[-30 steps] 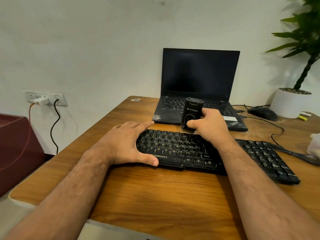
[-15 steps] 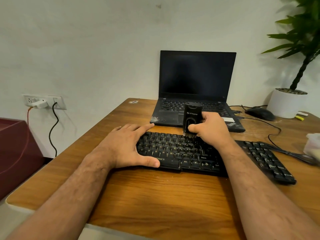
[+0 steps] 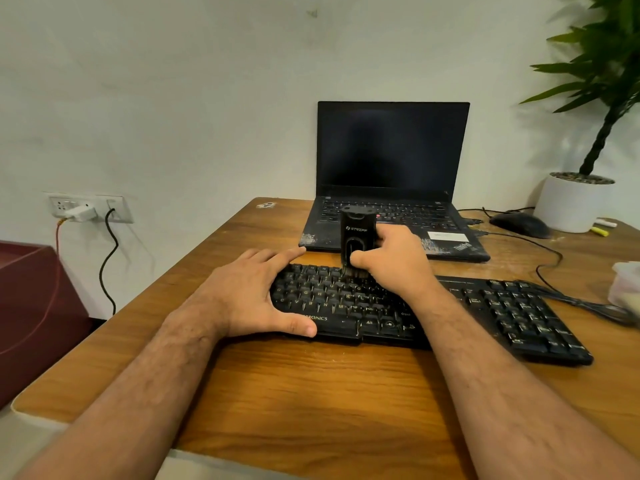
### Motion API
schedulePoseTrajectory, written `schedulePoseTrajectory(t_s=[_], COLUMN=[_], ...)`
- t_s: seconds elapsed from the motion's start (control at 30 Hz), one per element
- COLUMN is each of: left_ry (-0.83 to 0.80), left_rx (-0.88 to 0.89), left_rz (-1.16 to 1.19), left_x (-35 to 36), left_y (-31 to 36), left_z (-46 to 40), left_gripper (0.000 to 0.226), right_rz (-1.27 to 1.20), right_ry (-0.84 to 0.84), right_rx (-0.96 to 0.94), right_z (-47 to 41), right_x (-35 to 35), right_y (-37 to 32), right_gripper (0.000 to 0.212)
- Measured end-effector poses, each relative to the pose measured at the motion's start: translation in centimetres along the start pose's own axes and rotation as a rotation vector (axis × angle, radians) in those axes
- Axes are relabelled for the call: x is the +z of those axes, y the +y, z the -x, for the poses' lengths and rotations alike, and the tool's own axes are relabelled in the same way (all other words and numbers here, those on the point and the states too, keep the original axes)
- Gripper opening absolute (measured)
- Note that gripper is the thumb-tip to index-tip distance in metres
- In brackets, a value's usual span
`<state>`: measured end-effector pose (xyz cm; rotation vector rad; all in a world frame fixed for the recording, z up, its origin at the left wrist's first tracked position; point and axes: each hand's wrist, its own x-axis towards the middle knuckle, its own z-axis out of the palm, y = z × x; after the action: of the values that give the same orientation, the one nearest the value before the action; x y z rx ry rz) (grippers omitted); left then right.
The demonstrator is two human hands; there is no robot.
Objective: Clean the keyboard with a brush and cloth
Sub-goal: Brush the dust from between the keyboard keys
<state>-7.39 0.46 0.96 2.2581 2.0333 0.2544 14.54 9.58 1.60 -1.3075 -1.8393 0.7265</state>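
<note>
The keyboard (image 3: 426, 306), black and full-sized, is lying across the middle of the wooden desk (image 3: 311, 393), running from the desk's left-centre out toward the right edge, with its near side angled slightly toward the person. The brush (image 3: 357, 237), a black upright block with a printed logo on its face, is standing on the upper rows of keys, its bristles touching the keycaps. The right hand (image 3: 391, 261) is gripping the brush, with the thumb pressing its front face and the fingers curling round behind it. The left hand (image 3: 249, 292) is bracing the left end of the keyboard: its fingers are lying straight and spread along the far edge while the thumb is resting against the near edge, so the keyboard's end is sitting between them. Both bare forearms are reaching in from the bottom of the view.

Just behind the keyboard, a black laptop (image 3: 394, 188) is sitting open with its screen dark. To the right of the laptop a black mouse (image 3: 519, 225) is resting near a white plant pot (image 3: 571, 206) that is holding a green leafy plant (image 3: 609, 74). A pale bundle (image 3: 627, 285) is showing at the right edge of the desk; whether it is the cloth cannot be told. On the wall at left, a socket plate (image 3: 90, 207) is carrying a white plug and a black cable (image 3: 107, 261).
</note>
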Motion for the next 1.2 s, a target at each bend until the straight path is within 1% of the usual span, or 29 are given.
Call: schedulePoseTrajectory(t_s=[0.07,0.1,0.2,0.23,0.37,0.4,0.5,0.53,0.63,0.67,0.77,0.8,0.9,0.93,1.0,1.07,1.2], left_ry=[0.002,0.004,0.003,0.003,0.015,0.015,0.02,0.022,0.011,0.011,0.024,0.026,0.027,0.029,0.034,0.037,0.048], left_rx=[0.003,0.005,0.007,0.008,0.015,0.017,0.02,0.019,0.007,0.006,0.011,0.012,0.014,0.015,0.022,0.034,0.036], left_rz=[-0.002,-0.002,0.003,0.003,0.008,0.01,0.007,0.005,0.005,0.006,0.016,0.018,0.021,0.026,0.045,0.066,0.07], left_x=[0.0,0.0,0.1,0.1,0.2,0.3,0.3,0.3,0.2,0.2,0.2,0.3,0.4,0.4,0.4,0.4,0.5], left_y=[0.0,0.0,-0.1,-0.2,-0.2,-0.2,-0.3,-0.3,-0.2,-0.2,-0.4,-0.4,-0.5,-0.5,-0.5,-0.5,-0.5], left_z=[0.1,0.1,-0.1,-0.1,0.0,0.0,-0.1,-0.2,-0.1,-0.1,-0.2,-0.3,-0.2,-0.2,-0.2,-0.2,-0.2], left_gripper=[0.134,0.134,0.135,0.134,0.132,0.132,0.132,0.134,0.136,0.136,0.131,0.131,0.135,0.134,0.129,0.125,0.124], right_rz=[0.016,0.017,0.005,0.021,0.033,0.037,-0.025,-0.034,-0.023,-0.037,-0.07,-0.046,0.0,-0.011,-0.045,-0.011,0.03], right_ry=[0.066,0.057,-0.098,-0.116,-0.003,-0.027,-0.225,-0.246,-0.143,-0.153,-0.307,-0.305,-0.193,-0.197,-0.276,-0.321,-0.245], right_rx=[-0.002,-0.019,-0.075,-0.081,-0.06,-0.072,-0.108,-0.113,-0.114,-0.117,-0.151,-0.166,-0.189,-0.198,-0.226,-0.259,-0.265], right_z=[0.0,0.0,0.4,0.6,0.7,0.7,1.6,1.9,1.9,1.9,2.3,2.5,2.4,2.4,2.7,3.2,2.8], right_x=[0.4,0.5,1.0,1.3,1.4,1.2,1.2,1.5,2.0,1.9,1.7,1.6,1.3,1.2,1.2,1.7,2.0], right_y=[-0.3,-0.5,-1.4,-1.5,-1.8,-1.9,-2.5,-2.6,-2.8,-2.8,-3.0,-3.0,-3.0,-3.0,-3.2,-3.4,-3.5], right_gripper=[0.026,0.027,0.031,0.03,0.027,0.028,0.033,0.032,0.03,0.031,0.031,0.03,0.029,0.029,0.029,0.028,0.034])
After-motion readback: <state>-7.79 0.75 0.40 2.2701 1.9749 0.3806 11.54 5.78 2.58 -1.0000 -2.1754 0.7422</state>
